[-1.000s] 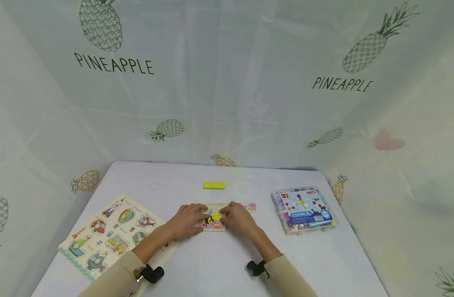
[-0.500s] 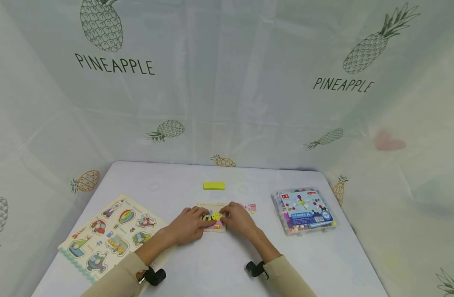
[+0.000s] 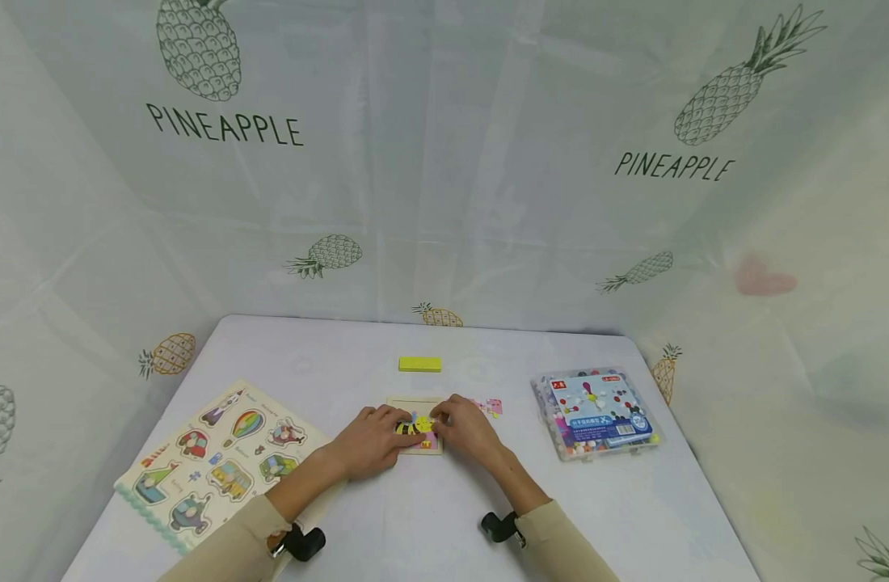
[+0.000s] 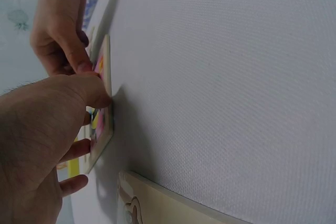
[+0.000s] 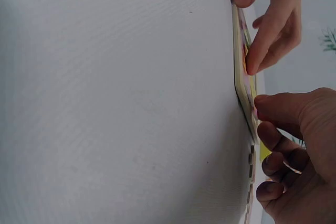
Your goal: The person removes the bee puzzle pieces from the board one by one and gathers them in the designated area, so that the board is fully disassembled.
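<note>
A small wooden jigsaw puzzle (image 3: 414, 402) with a bee picture lies flat on the table, partly covered by both hands. My left hand (image 3: 372, 443) reaches over its left side. In the right wrist view, the left index finger (image 5: 269, 38) lies fairly straight on the picture, the thumb at the front edge. From the right, my right hand (image 3: 468, 428) pinches a puzzle piece between thumb and index finger at the picture's right side; a pink edge (image 5: 255, 113) shows below the fingertips, and most of the piece is hidden. Its other fingers are curled.
Pink puzzle pieces (image 3: 492, 406) lie just beyond the right hand. A yellow block (image 3: 419, 364) lies behind the puzzle. A large wooden vehicle puzzle board (image 3: 219, 461) sits under the left forearm. On the right is a clear plastic box (image 3: 597, 412) of colourful parts.
The left hand has shifted slightly, its index finger now extending farther right across the bee picture. The right hand stays at the picture's right side with barely any movement.
</note>
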